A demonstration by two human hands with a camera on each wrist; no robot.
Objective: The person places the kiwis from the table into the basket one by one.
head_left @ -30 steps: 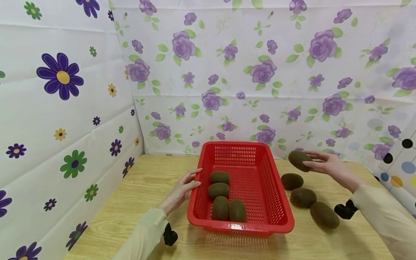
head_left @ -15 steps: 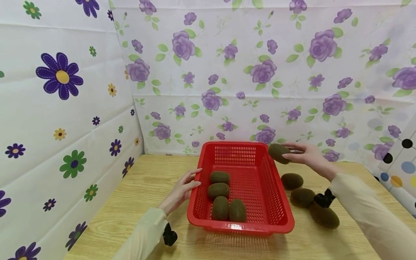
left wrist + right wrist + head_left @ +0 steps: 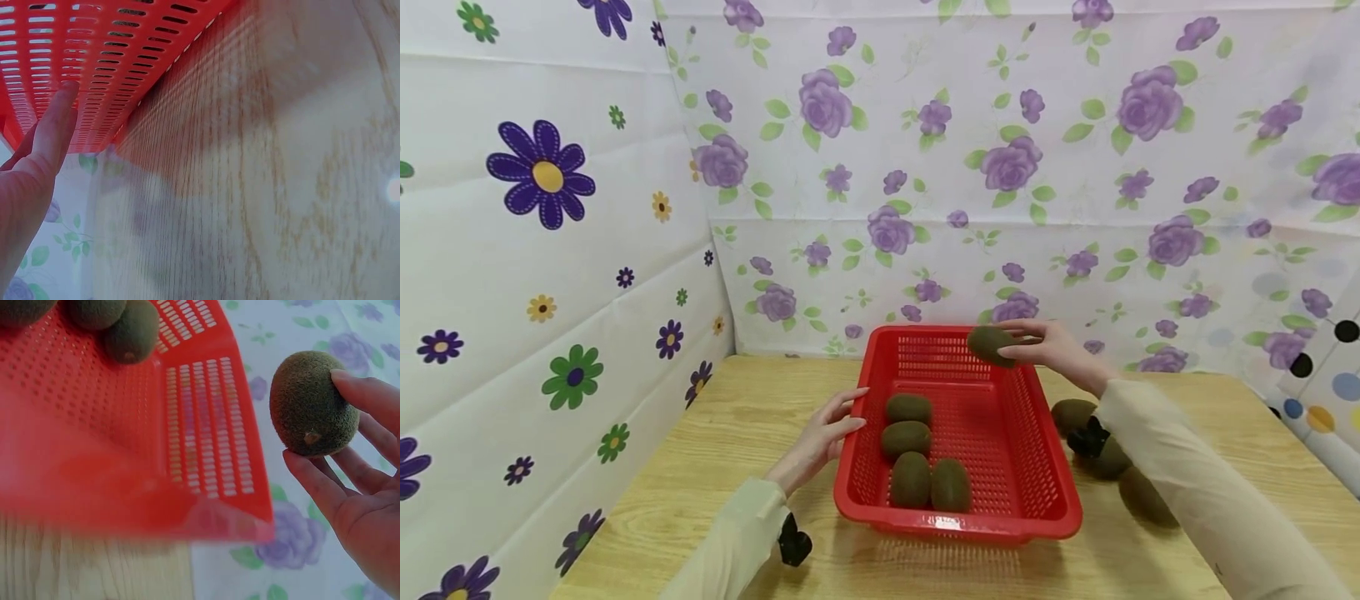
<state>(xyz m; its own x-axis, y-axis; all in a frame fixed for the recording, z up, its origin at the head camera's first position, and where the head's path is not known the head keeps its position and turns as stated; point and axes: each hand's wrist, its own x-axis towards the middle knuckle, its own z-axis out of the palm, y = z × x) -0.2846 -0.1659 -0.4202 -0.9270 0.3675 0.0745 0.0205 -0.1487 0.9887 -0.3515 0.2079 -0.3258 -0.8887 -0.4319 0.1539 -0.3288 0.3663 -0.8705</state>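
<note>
A brown fuzzy kiwi point(image 3: 989, 345) is pinched between the thumb and fingers of my right hand point(image 3: 1051, 348), high over the back right part of the red plastic basket point(image 3: 955, 523). The right wrist view shows the same kiwi point(image 3: 310, 406) at the fingertips, its stem end turned downward. Several kiwis point(image 3: 912, 480) lie in the left and front part of the basket. My left hand point(image 3: 820, 433) touches the basket's left side with extended fingers; in the left wrist view those fingers point(image 3: 56, 122) lie along the slotted outer wall point(image 3: 94, 69).
Right of the basket, several more kiwis point(image 3: 1150, 497) lie on the wooden table point(image 3: 760, 392), partly covered by my right sleeve point(image 3: 1210, 492). A flower-patterned cloth point(image 3: 850, 167) hangs behind the table, and another cloth point(image 3: 580, 275) stands along the left.
My right hand has carried the kiwi leftward, from above the table on the right to over the basket. The left hand and the basket stay in place.
</note>
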